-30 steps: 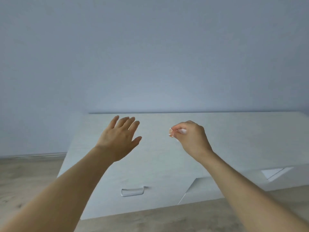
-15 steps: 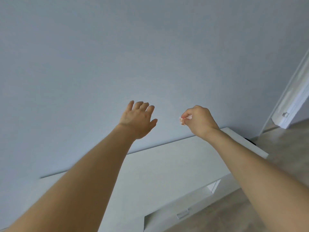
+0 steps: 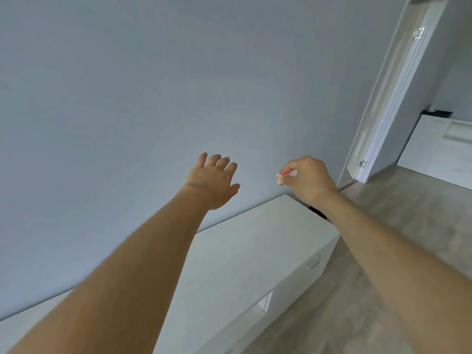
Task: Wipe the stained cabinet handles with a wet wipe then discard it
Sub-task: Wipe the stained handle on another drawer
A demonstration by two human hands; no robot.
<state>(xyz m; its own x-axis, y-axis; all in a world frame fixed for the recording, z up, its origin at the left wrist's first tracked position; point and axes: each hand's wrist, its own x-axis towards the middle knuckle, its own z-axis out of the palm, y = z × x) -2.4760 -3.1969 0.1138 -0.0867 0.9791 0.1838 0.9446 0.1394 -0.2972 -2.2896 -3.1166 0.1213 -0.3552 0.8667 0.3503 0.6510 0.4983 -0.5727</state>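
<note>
White laminate covers the low cabinet (image 3: pixel 255 241), which runs along the foot of the pale grey wall (image 3: pixel 153 85) and serves as the anchor here. Half a second ago the cabinet filled less of the lower right and only a sliver of doorway showed; the view has since swung rightward, so the cabinet's right end, the door frame (image 3: pixel 393 93) beyond that end and a stretch of grey-brown floor (image 3: pixel 383 226) in front of it are in sight. Both arms reach out much as before. The left hand (image 3: pixel 213 180) hovers above the cabinet's back edge, fingers straight and slightly spread, palm down, holding nothing. The right hand (image 3: pixel 307 178) hangs above the cabinet's far right corner, fingers curled, pinching the crumpled wet wipe (image 3: pixel 284 176) at the fingertips (the wad is white with an orange-tinged smudge). The wipe sits clear of the cabinet top, touching only the hand. On the cabinet's front face a handle (image 3: pixel 313 263) shows near the right end, and further left along that face an angular white panel edge (image 3: pixel 267 301) juts out; whether it is a door or a drawer cannot be told. Something dark (image 3: pixel 318 213) lies just behind the cabinet's right corner, partly hidden by the right forearm. Past the door frame stands another white surface (image 3: pixel 439 149), well apart from the cabinet, with open floor running between them.
</note>
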